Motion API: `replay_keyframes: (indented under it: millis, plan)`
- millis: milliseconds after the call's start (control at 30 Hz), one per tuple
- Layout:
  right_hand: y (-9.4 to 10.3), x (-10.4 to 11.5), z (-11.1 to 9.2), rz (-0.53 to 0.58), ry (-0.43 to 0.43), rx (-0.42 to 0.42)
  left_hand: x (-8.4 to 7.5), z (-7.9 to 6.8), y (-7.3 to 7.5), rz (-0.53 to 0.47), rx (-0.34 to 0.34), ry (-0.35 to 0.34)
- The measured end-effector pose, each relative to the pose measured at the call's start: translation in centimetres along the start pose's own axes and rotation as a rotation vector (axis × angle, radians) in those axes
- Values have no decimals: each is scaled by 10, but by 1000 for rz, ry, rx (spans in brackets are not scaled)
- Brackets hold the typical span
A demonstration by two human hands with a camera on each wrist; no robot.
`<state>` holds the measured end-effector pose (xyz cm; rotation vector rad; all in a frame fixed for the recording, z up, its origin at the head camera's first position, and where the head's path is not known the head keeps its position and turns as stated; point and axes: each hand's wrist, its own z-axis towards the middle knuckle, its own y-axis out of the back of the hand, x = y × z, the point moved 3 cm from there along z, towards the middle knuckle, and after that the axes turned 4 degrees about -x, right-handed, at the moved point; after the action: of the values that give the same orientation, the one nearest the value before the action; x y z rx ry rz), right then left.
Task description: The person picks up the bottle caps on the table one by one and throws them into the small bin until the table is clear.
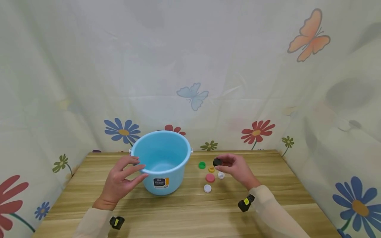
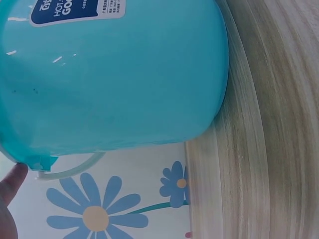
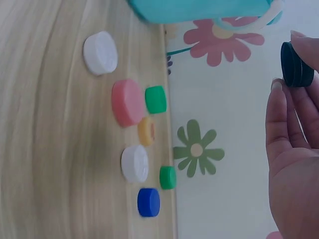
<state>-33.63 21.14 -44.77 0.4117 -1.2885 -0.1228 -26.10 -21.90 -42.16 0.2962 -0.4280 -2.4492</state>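
Note:
A light blue bucket (image 1: pixel 166 181) with a label on its front stands upright on the table. At its left rim my left hand (image 1: pixel 122 178) pinches the edge, thumb outside and fingers over the rim; one fingertip also shows there in the left wrist view. My right hand (image 1: pixel 236 168) holds a black bottle cap (image 3: pixel 295 64) between thumb and fingers, raised above the table. Below and beside it lie loose caps: a pink cap (image 1: pixel 210 178), a yellow cap (image 1: pixel 211 169), a green cap (image 1: pixel 202 165), a white cap (image 1: pixel 207 188) and another white cap (image 1: pixel 221 175).
In the right wrist view a blue cap (image 3: pixel 149 202) and a second green cap (image 3: pixel 168 177) lie at the far end of the group. A flower-printed curtain (image 1: pixel 223 82) encloses the wooden table (image 1: pixel 178 218) at the back and sides. The bucket's pale handle (image 2: pixel 75 169) hangs behind it.

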Motion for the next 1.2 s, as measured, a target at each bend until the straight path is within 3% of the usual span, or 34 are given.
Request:
replay_keyframes:
  millis: [400,800,1200]
  plan:
    - [-7,13,4,17,38,-75,0,1,0,-21,-25,-13]
    - [-13,25,11,29,72,-72,-1,5,1,-13,-3,13]
    - [-16,39,17,38,97,-55,0,3,2,17,102,133]
